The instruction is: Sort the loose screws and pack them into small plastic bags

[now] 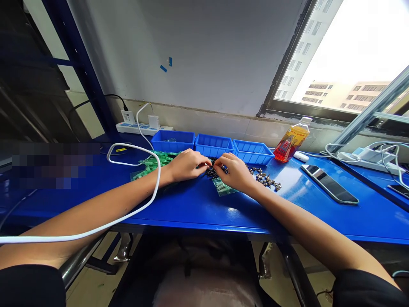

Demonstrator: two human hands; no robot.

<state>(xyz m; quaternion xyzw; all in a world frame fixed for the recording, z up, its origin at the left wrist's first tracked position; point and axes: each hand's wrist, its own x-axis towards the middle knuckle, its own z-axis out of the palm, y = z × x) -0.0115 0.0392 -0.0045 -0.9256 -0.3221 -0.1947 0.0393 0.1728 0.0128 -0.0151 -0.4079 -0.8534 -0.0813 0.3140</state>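
My left hand (188, 165) and my right hand (235, 174) meet over the blue table, fingertips pinched close together. Whatever sits between the fingers is too small to make out. Beneath and behind the fingertips lies a pile of small dark metal pieces (210, 172), partly hidden by my hands. A small clear bag with green contents (225, 187) lies under my right hand. To the right of that wrist is a scatter of small brassy and silver metal pieces (269, 181). A heap of green plastic packets (151, 164) spreads beside and behind my left hand.
Three blue bins (213, 146) line the back of the table. A drink bottle (292, 140) and a phone (330, 184) are at the right. A white cable (157, 181) loops across my left forearm. Power strips (140, 128) stand at the back left and far right.
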